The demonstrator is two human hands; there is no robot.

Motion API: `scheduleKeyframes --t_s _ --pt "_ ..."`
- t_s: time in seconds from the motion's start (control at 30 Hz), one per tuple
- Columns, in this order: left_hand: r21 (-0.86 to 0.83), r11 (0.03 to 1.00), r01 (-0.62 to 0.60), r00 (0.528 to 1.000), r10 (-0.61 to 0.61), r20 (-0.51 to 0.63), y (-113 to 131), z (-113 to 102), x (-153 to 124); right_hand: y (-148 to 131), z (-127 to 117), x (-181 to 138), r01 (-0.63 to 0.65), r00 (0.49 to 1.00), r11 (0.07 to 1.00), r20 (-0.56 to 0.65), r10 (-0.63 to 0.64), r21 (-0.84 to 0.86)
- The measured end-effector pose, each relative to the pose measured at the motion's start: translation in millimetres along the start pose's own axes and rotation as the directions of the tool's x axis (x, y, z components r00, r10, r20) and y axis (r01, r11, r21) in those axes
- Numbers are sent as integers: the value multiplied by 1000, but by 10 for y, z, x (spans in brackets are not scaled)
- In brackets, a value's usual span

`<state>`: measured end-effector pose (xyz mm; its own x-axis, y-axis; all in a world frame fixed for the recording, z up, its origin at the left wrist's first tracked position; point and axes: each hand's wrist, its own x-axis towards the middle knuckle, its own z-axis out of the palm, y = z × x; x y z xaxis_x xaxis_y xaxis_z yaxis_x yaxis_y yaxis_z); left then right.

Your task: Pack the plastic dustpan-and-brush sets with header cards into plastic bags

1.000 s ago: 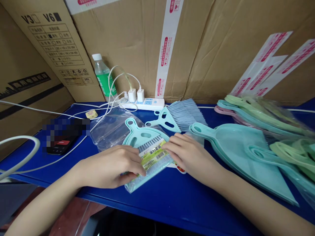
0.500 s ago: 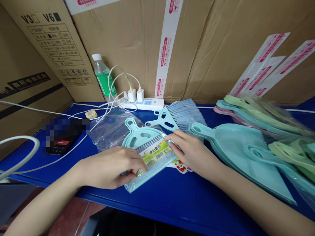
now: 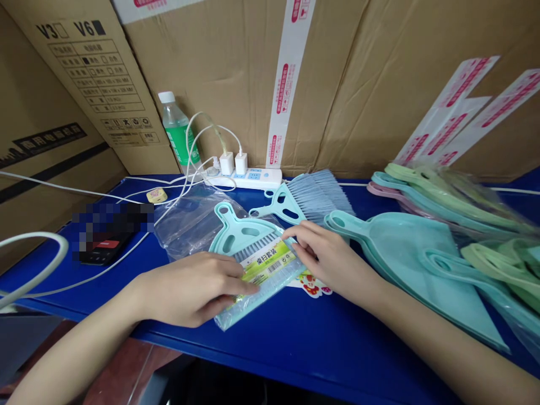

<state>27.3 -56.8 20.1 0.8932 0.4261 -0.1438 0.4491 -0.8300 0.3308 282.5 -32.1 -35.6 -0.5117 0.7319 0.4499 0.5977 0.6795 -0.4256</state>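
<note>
A teal brush-and-dustpan set (image 3: 244,236) lies partly inside a clear plastic bag (image 3: 189,222) on the blue table. A green and yellow paper label (image 3: 270,262) lies across its bristles. My left hand (image 3: 194,287) grips the near left edge of the set, thumb pressed on the label. My right hand (image 3: 327,259) rests at the label's right end, fingers curled and fingertips touching its edge. A small cartoon sticker (image 3: 314,284) peeks out beneath my right hand.
A loose teal brush (image 3: 301,197) lies behind. Teal dustpans (image 3: 400,253) and bagged green and pink sets (image 3: 455,194) fill the right. A power strip (image 3: 247,177), white cables, a green bottle (image 3: 177,132) and a phone (image 3: 103,242) sit at the left. Cardboard boxes (image 3: 236,73) wall the back.
My right hand has slid rightward and back along the label to its far end, uncovering the sticker. My left thumb has crept further onto the label.
</note>
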Motion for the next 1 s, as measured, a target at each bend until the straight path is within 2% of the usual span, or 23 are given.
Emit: scheduleKeyframes --t_s 0.23,0.5,0.67,0.8,1.0 --pt "6 1000 -2 1000 2 -17 -2 5 -5 28 22 -9 -91 995 996 -37 92 27" --pt "17 1000 9 1000 -9 -20 -10 1 -17 22 15 4 -185 978 983 92 185 -11" --pt "-16 1000 27 999 -27 -31 -24 3 -20 0 -19 7 -195 970 976 125 207 -97" --pt "-5 998 56 998 -56 10 -12 -6 -8 -12 -23 4 -190 969 966 125 213 -176" --pt "18 998 68 998 -68 8 -1 -7 2 -33 -29 7 -186 967 964 139 214 -191"
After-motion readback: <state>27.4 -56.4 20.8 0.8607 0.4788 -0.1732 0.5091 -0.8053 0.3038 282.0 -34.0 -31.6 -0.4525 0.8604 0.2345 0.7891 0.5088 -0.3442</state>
